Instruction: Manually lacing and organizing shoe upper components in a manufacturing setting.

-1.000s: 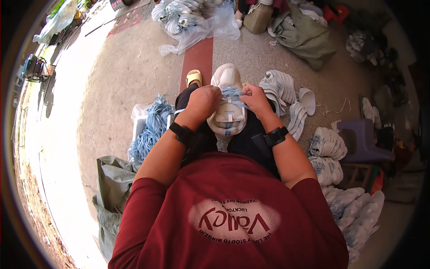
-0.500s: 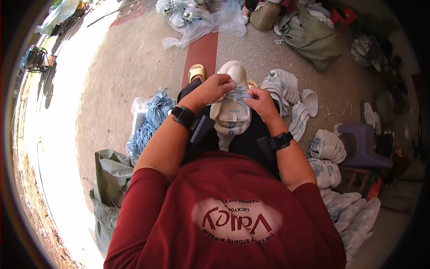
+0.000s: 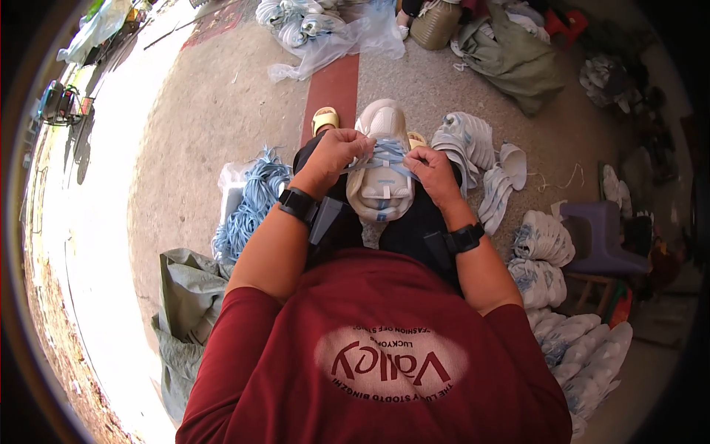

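Observation:
A white sneaker [image 3: 381, 200] rests between my knees, its toe pointing away from me and its tongue toward me. Light blue shoelace [image 3: 389, 152] runs in rows across its front. My left hand [image 3: 339, 154] pinches the lace at the left side of the eyelets. On the right side, my right hand [image 3: 433, 172] has thumb and fingers closed on the lace too, with the back of the hand hiding part of it. A stretch of lace hangs below the left fingers.
A bundle of blue shoelaces [image 3: 259, 196] lies left of my leg. Stacked white shoe uppers [image 3: 467, 140] stand to my right, with more piles [image 3: 543, 238] beside a purple plastic stool [image 3: 603, 240]. A grey-green sack [image 3: 185, 303] is at my left; plastic-wrapped bundles [image 3: 310, 29] lie ahead.
My left hand has moved slightly left and my right hand slightly down, away from the middle of the shoe. The lace rows between them show more openly now.

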Tool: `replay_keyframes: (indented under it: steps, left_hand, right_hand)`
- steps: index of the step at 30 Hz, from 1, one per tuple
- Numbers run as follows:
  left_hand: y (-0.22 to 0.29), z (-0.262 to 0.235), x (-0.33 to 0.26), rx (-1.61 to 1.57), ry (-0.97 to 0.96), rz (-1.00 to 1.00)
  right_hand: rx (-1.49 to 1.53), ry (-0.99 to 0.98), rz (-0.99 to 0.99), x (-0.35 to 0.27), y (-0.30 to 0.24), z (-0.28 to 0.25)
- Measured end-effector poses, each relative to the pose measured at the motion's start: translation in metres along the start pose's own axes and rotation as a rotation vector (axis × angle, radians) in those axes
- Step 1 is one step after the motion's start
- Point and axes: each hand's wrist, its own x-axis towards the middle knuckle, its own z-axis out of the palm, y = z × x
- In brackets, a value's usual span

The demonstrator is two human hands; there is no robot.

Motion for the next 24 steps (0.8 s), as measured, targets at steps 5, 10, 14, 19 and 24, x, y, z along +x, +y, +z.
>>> replay_keyframes:
  steps: [5,10,14,19,24]
  left_hand:
    - [-0.012,0.011,0.006,0.086,0.035,-0.088]
    - [-0.011,0.019,0.005,0.738,0.394,0.1]
    - [-0.014,0.018,-0.009,0.897,0.385,0.242]
    - [-0.02,0.0,-0.029,0.889,0.346,0.222]
    - [-0.004,-0.041,-0.056,0.051,0.511,0.275]
  right_hand:
    - [0.174,0.008,0.255,0.008,-0.001,0.0]
    - [0.115,0.15,0.395,0.018,-0.006,0.011]
    - [-0.563,0.135,-0.075,0.01,-0.003,0.007]
    - [-0.178,0.199,0.143,-0.013,0.001,-0.013]
    - [0.548,0.625,0.306,-0.034,-0.015,-0.066]
